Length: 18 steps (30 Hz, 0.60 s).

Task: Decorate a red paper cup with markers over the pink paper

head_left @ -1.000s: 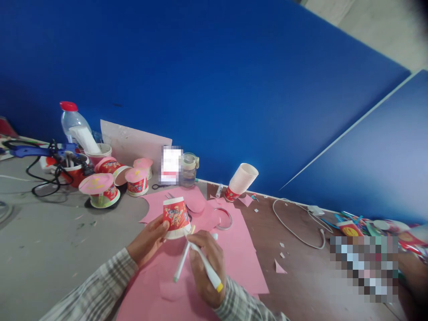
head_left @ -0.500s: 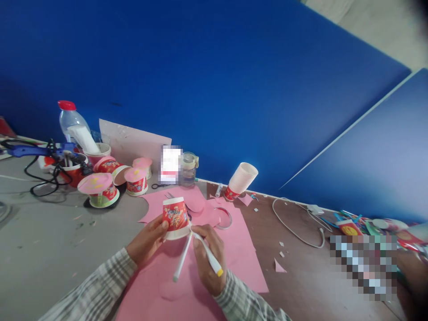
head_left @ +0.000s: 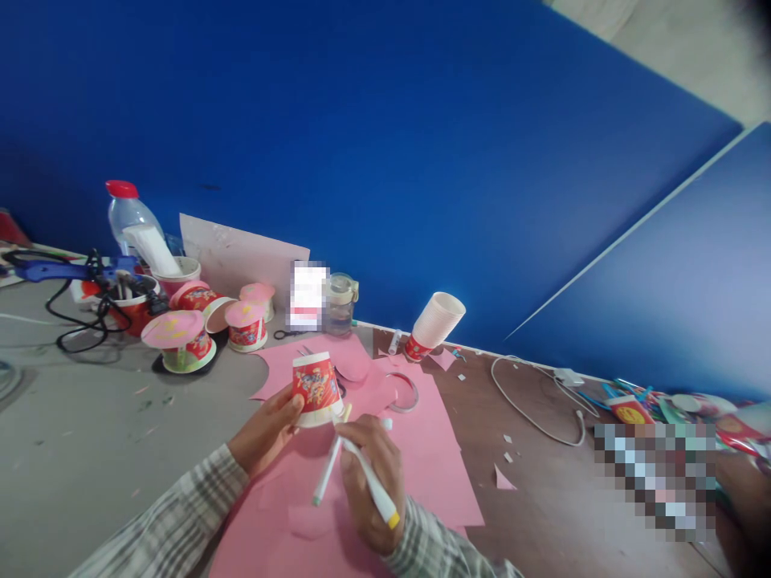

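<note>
Two bare hands meet over a pink paper sheet (head_left: 434, 466) on the bench (head_left: 90, 433). The left hand (head_left: 265, 437) has its grip closed on the side of a red printed paper cup (head_left: 314, 388), held upside down just above the sheet. The right hand (head_left: 367, 474) has its grip closed around a white marker (head_left: 377, 494) with a yellow end pointing near and right. A thin white stick (head_left: 328, 470) with a green tip slants down from the cup's rim between the hands.

Since half a second ago the right hand has dropped slightly nearer, so the marker's far end now sits just below the rim instead of against it. The cup has barely moved. Finished cups with pink lids (head_left: 181, 341) stand far left.
</note>
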Motion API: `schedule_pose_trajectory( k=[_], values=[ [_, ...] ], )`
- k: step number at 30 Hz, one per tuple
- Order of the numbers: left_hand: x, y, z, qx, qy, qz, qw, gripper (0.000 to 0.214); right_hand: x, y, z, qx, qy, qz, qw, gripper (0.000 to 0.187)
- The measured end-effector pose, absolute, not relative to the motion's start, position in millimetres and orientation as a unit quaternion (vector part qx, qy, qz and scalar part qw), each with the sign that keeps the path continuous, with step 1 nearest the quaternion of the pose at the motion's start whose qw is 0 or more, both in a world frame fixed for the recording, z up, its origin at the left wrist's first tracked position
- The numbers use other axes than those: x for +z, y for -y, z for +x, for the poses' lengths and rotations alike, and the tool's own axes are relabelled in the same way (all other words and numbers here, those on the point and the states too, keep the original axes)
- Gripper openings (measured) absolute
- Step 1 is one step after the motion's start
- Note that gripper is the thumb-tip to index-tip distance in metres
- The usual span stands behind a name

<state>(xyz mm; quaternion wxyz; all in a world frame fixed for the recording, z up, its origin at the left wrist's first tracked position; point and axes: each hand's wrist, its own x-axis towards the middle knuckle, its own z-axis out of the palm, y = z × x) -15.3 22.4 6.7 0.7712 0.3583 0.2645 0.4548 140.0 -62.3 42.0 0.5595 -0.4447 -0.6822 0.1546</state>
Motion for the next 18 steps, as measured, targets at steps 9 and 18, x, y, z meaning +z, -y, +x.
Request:
schedule_pose_trajectory(
  k=[9, 18],
  values=[
    [10.9, -20.9, -12.6, 0.475, -0.269, 0.363, 0.755, 0.043, 40.5, 52.3, 146.7, 0.158, 0.639, -0.504, 0.56, 0.02],
    [4.8, -23.1, -15.2, 0.476, -0.255, 0.369, 0.757, 0.043, 41.8, 59.5, 140.7, 0.159, 0.663, -0.482, 0.55, 0.019]
  ],
)
